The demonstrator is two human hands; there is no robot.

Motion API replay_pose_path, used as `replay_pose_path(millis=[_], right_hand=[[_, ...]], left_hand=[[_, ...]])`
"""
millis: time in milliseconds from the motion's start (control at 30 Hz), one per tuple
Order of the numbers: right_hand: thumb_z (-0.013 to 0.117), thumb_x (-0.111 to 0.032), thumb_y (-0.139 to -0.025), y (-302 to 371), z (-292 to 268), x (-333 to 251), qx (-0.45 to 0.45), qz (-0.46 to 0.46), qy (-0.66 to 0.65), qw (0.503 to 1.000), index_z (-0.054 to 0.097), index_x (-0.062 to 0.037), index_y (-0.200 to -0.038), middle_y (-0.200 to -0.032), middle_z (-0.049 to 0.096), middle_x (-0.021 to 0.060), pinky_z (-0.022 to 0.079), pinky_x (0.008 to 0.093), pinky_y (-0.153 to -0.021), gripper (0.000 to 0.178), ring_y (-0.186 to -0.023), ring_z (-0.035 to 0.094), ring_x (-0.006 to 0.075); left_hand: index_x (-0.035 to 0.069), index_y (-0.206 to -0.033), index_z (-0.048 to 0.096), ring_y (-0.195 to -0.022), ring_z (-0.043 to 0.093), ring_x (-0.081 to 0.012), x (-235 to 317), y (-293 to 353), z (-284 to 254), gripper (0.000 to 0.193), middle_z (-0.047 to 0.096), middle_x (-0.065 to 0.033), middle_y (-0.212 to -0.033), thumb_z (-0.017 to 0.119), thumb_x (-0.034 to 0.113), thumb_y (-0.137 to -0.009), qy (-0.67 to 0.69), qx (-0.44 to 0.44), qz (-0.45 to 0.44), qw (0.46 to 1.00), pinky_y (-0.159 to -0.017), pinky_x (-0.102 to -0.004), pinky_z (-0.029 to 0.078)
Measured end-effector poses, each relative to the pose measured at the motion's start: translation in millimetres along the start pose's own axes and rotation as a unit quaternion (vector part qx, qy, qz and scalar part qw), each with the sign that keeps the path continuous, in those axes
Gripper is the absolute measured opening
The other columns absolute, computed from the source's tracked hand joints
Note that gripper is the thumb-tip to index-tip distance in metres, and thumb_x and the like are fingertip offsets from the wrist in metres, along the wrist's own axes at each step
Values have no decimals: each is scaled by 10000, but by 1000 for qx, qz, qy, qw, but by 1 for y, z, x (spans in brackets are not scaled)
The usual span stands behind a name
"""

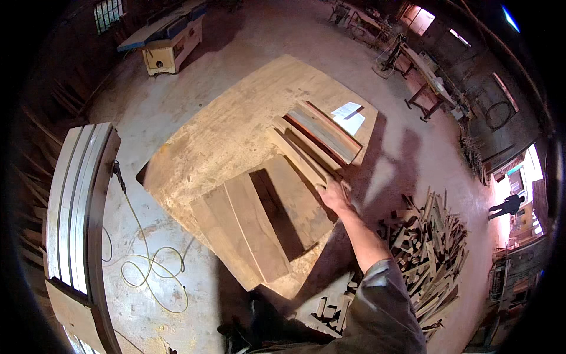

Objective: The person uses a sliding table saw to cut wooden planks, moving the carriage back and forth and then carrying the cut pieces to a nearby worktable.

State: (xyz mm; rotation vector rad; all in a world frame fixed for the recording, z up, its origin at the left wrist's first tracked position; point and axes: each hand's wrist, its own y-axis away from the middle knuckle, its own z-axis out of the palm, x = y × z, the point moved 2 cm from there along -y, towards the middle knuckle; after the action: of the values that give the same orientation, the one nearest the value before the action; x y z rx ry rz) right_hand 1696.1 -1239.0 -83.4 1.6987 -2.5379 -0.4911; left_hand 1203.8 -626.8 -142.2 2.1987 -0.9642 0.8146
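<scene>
My right hand (pixel 334 194) reaches in from the lower right, its fingers closed around the near end of a narrow wooden board (pixel 298 156). That board slants away toward the middle of a large plywood tabletop (pixel 236 124). Just left of it, wide flat boards (pixel 236 227) lie side by side, with a dark band between two of them that may be a gap or a shadow. To the right of the held board is a group of narrow strips (pixel 324 135), some reddish, some grey. Two white paper sheets (pixel 349 118) rest beside the strips. My left hand is out of view.
Scrap wood offcuts (pixel 427 253) are heaped on the floor at right. Long stacked beams (pixel 79 206) stand at left, near a looping yellowish hose (pixel 150 265). A woodworking machine (pixel 168 44) is at far left, a workbench (pixel 427 74) at far right. A person (pixel 508 205) stands by the bright doorway.
</scene>
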Motion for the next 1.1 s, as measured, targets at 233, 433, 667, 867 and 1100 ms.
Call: replay_pose_path(millis=[233,433,667,867,1100], right_hand=[[681,-435,-911,-101,40,12,214,-63,70,972,579,-75,-1282,-1161,610,141,479,474,-973,527,-1153,572,354],[569,-190,-878,-129,73,23,339,-102,51,934,665,-114,-1152,-1080,585,96,456,452,-888,300,-1046,555,309],[707,-279,-822,-130,83,39,307,-9,83,948,496,-129,-1456,-1396,506,150,377,496,-1051,685,-1283,459,339],[644,-253,-847,-152,70,50,177,8,52,983,385,-120,-1539,-1520,415,159,240,501,-1189,751,-1420,343,370],[563,-247,-979,-78,38,-132,233,-223,-12,946,358,-33,-1528,-1526,416,229,337,477,-1146,624,-1370,425,400]], left_hand=[[13,-1449,471,-922,564,-191,18,-21,0,477,588,-138,-1217,564,133,-997,48,9,-140,989,-777,-325,494],[11,-1429,484,-939,592,-234,55,-72,26,497,606,-164,-1201,598,144,-963,-28,-43,-114,992,-798,-359,508],[10,-1406,499,-960,623,-284,76,-116,43,522,626,-195,-1183,637,156,-924,-91,-97,-80,988,-821,-398,524],[8,-1387,511,-978,650,-328,55,-97,19,544,644,-222,-1167,670,166,-891,-115,-75,-102,985,-841,-432,538],[6,-1364,526,-999,682,-378,-27,75,-57,570,665,-253,-1149,709,178,-852,-236,-41,-206,949,-865,-471,554]])
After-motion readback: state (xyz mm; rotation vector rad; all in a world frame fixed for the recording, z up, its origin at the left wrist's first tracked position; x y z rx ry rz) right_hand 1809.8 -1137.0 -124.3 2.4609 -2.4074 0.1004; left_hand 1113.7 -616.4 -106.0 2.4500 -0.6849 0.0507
